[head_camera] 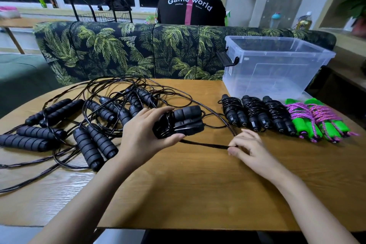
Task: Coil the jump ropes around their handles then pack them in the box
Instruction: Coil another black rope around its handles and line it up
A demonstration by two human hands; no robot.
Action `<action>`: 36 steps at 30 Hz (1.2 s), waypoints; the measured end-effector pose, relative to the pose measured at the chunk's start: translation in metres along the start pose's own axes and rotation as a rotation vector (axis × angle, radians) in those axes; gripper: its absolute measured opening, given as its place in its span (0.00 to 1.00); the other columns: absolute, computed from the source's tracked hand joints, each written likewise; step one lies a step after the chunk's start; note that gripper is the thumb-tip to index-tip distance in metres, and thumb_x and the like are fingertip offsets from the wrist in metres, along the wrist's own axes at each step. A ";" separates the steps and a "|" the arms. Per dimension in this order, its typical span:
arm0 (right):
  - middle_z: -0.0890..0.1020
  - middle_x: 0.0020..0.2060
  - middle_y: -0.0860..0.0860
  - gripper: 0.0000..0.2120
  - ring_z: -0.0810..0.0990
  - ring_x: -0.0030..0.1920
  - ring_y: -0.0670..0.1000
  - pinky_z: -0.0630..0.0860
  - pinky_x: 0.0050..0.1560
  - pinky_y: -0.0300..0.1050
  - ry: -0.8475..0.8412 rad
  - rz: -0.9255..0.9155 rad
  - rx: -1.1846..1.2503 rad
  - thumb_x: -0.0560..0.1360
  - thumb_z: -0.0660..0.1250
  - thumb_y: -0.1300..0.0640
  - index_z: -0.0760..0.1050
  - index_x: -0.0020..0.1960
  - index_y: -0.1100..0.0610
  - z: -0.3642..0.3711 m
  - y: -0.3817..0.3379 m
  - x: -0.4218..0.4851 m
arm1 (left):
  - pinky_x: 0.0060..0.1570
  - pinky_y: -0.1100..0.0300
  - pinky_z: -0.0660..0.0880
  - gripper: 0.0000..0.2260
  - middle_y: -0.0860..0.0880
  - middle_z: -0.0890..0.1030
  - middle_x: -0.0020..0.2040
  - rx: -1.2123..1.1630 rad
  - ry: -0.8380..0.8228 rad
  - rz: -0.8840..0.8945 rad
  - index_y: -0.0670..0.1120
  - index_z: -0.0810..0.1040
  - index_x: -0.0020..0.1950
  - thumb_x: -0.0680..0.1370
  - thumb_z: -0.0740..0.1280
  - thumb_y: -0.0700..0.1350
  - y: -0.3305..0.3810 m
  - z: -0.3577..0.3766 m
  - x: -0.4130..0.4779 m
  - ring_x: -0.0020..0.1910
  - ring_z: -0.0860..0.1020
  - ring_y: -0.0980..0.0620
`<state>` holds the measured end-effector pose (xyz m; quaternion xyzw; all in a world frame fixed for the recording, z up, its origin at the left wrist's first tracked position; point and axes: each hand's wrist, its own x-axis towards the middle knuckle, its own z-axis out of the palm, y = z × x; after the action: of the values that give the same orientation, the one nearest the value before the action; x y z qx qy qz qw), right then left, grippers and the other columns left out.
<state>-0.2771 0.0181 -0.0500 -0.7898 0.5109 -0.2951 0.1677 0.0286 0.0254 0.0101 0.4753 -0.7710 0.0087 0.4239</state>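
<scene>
Black foam handles (184, 123) in the head view, paired side by side and partly wound with cord, left of the clear box (281, 53) and nearer than it. Gripped from the left by the left hand (142, 134), fingers over the top, thumb underneath. Loose black cord (206, 145) running from the bundle toward the box side, pinched between thumb and fingertips of the right hand (247, 146). Just in front of the box: three coiled black ropes (255, 113), then two coiled green-handled ropes (320, 121) with purple-pink cord, all in a row on the wooden table (198, 184). Well left of the box, a tangle of uncoiled black ropes (95, 117). Behind and left of the box, a palm-print sofa (118, 51) and a person's back (190, 4) in a black shirt.
</scene>
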 end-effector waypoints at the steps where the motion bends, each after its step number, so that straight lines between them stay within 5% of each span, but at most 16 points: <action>1: 0.78 0.44 0.35 0.14 0.69 0.58 0.40 0.53 0.70 0.38 -0.019 0.035 0.021 0.73 0.61 0.32 0.76 0.36 0.39 -0.004 0.000 0.004 | 0.46 0.72 0.68 0.32 0.60 0.80 0.51 -0.011 -0.001 0.042 0.51 0.79 0.63 0.70 0.64 0.72 -0.004 -0.001 0.000 0.49 0.75 0.59; 3: 0.79 0.37 0.36 0.17 0.71 0.53 0.40 0.59 0.64 0.38 -0.097 0.075 0.100 0.72 0.63 0.33 0.77 0.35 0.44 -0.015 -0.006 0.016 | 0.49 0.63 0.74 0.32 0.56 0.81 0.53 -0.006 -0.016 0.201 0.48 0.79 0.64 0.71 0.66 0.71 -0.006 -0.003 -0.002 0.48 0.76 0.55; 6: 0.76 0.27 0.42 0.16 0.70 0.34 0.40 0.66 0.41 0.36 -0.240 0.073 0.224 0.74 0.66 0.41 0.78 0.33 0.49 -0.032 -0.026 0.042 | 0.48 0.56 0.76 0.33 0.49 0.82 0.54 0.083 -0.096 0.532 0.43 0.79 0.64 0.72 0.69 0.68 0.007 -0.006 -0.006 0.47 0.77 0.49; 10: 0.75 0.23 0.39 0.15 0.70 0.28 0.40 0.63 0.36 0.34 -0.164 0.083 0.192 0.77 0.68 0.49 0.79 0.32 0.51 -0.036 -0.064 0.069 | 0.44 0.55 0.74 0.37 0.48 0.82 0.52 0.422 -0.172 0.701 0.39 0.72 0.67 0.75 0.61 0.70 0.028 0.001 -0.014 0.46 0.76 0.48; 12: 0.77 0.25 0.38 0.15 0.73 0.29 0.39 0.66 0.36 0.33 -0.051 0.043 0.174 0.77 0.69 0.49 0.80 0.33 0.51 -0.035 -0.086 0.072 | 0.42 0.55 0.75 0.38 0.47 0.82 0.49 0.555 -0.181 0.649 0.37 0.73 0.65 0.74 0.62 0.71 0.030 0.009 -0.017 0.45 0.76 0.48; 16: 0.83 0.30 0.45 0.15 0.79 0.36 0.50 0.73 0.45 0.49 0.094 -0.060 0.096 0.74 0.68 0.42 0.82 0.34 0.48 -0.017 -0.114 0.055 | 0.37 0.54 0.75 0.39 0.47 0.82 0.44 0.657 -0.124 0.415 0.37 0.78 0.61 0.68 0.68 0.70 0.028 0.019 -0.016 0.43 0.77 0.46; 21: 0.83 0.33 0.43 0.19 0.76 0.36 0.46 0.66 0.57 0.46 0.183 -0.108 -0.134 0.75 0.56 0.38 0.84 0.44 0.44 0.010 -0.112 0.014 | 0.38 0.52 0.75 0.35 0.47 0.82 0.43 0.637 -0.078 0.202 0.40 0.79 0.58 0.70 0.63 0.71 0.015 0.026 -0.013 0.43 0.77 0.44; 29: 0.79 0.31 0.40 0.14 0.75 0.32 0.41 0.69 0.53 0.44 0.323 -0.273 -0.299 0.80 0.61 0.49 0.84 0.47 0.50 0.031 -0.096 -0.032 | 0.30 0.58 0.73 0.44 0.52 0.84 0.40 0.433 -0.026 -0.090 0.46 0.83 0.56 0.64 0.51 0.79 0.001 0.021 0.001 0.40 0.80 0.47; 36: 0.79 0.33 0.45 0.12 0.76 0.31 0.46 0.74 0.46 0.48 0.354 -0.366 -0.514 0.80 0.62 0.53 0.83 0.49 0.56 0.052 -0.081 -0.029 | 0.38 0.61 0.69 0.44 0.53 0.85 0.46 0.209 -0.035 -0.154 0.50 0.83 0.57 0.58 0.56 0.81 0.008 0.018 0.001 0.46 0.82 0.49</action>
<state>-0.1953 0.0767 -0.0525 -0.8211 0.4399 -0.3142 -0.1830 0.0109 0.0214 0.0022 0.5745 -0.7346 0.0480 0.3579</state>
